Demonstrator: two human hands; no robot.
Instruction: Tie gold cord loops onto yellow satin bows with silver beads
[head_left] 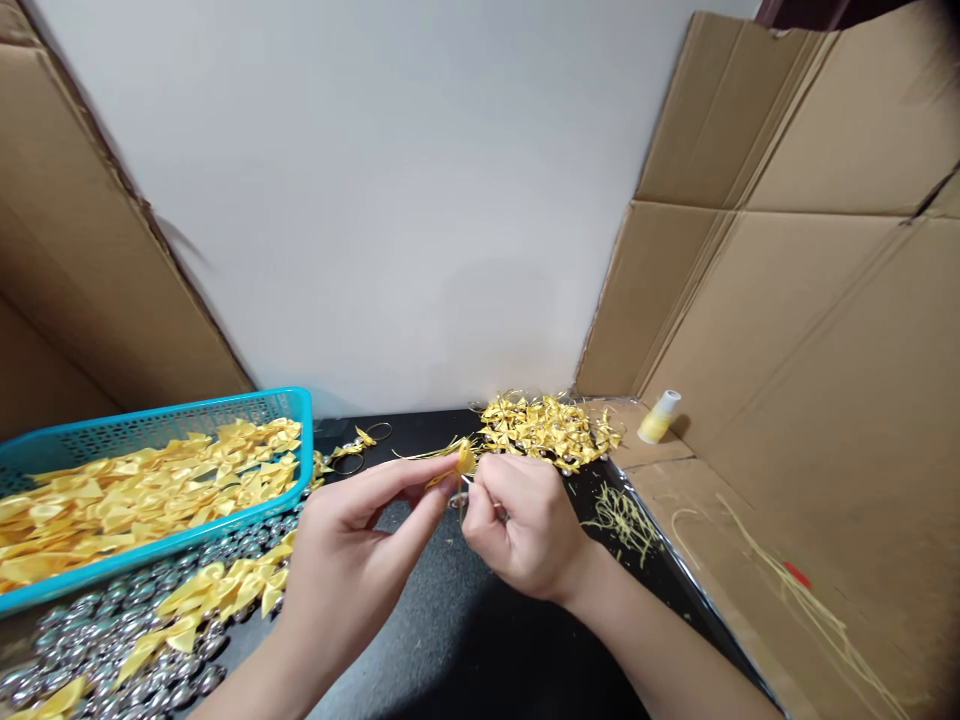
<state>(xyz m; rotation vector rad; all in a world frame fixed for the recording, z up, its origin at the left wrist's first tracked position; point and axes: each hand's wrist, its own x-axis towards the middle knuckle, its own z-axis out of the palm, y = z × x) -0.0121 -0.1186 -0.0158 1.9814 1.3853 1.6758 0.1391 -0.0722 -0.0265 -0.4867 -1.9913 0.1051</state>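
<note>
Turquoise basket [307, 440] full of loose yellow bows [172, 480], seemingly unworked; well to its right, a heap of beaded bows [540, 430] looks finished. Nearer right of the basket, the left hand [360, 530] pinches one bow [466, 458], seemingly part-made; the right hand [529, 525] curls tight, contents unclear.
</note>
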